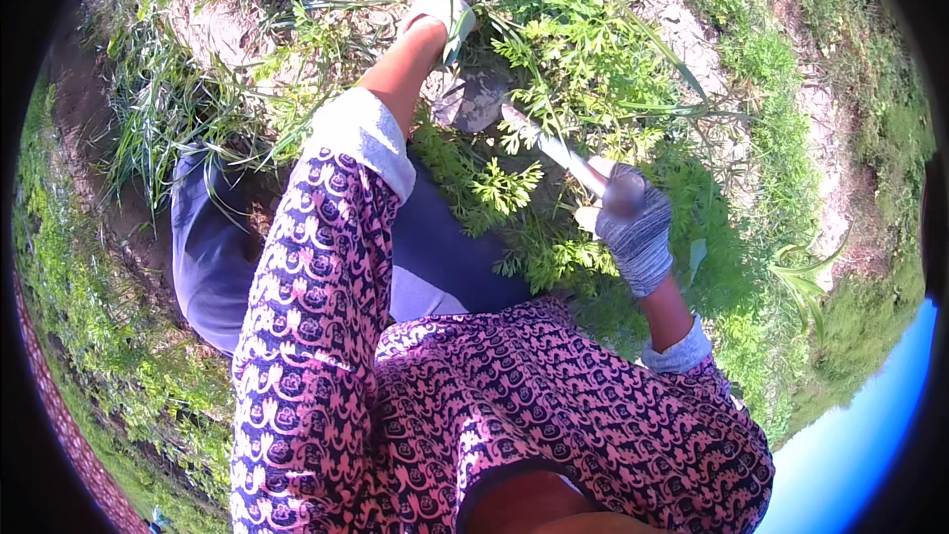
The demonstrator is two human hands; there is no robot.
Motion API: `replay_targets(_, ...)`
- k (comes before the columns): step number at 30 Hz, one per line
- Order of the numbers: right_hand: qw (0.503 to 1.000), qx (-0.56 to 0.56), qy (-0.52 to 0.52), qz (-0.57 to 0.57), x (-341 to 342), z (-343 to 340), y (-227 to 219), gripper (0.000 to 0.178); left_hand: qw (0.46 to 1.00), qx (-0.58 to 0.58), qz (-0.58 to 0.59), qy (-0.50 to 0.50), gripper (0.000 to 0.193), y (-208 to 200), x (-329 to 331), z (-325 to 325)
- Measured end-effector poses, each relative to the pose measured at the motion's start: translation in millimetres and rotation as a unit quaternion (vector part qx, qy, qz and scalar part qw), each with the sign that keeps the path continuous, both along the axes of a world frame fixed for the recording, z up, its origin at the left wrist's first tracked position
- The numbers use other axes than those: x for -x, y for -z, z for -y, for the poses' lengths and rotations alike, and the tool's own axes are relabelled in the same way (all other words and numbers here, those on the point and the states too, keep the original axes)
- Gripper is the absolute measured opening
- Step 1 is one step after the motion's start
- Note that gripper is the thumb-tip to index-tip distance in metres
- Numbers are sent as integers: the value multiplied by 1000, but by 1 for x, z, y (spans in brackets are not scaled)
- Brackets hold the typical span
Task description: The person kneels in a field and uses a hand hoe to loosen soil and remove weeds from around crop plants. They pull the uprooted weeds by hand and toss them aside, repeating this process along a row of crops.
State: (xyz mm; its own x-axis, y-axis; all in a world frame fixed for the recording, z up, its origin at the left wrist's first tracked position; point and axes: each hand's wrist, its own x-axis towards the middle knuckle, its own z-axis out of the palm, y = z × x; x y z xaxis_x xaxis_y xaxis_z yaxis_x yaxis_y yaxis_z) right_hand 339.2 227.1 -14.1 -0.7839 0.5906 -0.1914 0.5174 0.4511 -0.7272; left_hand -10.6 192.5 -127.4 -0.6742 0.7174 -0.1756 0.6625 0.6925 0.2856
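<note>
My left hand (pixel 435 8), in a pale glove, is closed among the plants at the top. Long green grass blades (pixel 457 38) stick out of its grip and hang over it. Lower and to the right, my right hand (pixel 633 232) wears a grey knitted glove. It is wrapped round a hand tool (pixel 568 156) with a rounded handle end and a narrow metal blade. The blade points up and left toward a patch of bare soil (pixel 473 102). Feathery-leaved green plants (pixel 583 49) grow around the blade, partly covering its edge.
Pulled-looking long grass (pixel 163 124) lies in a heap at the left, beside my dark-trousered knee (pixel 213 267). Strips of dry, cracked soil (pixel 825 138) run between the rows of plants on the right. A broad-leaved plant (pixel 799 277) stands near my right elbow.
</note>
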Motion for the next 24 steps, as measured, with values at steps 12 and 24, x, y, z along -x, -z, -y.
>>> replay_targets(12, 972, 104, 172, -122, -31, -15, -32, 53, 980, -40, 155, -116, 47, -5, 22, 19)
replay_targets(24, 996, 59, 65, -18, -7, 6, -30, 47, 986, 3, 144, -85, 49, -9, 20, 13)
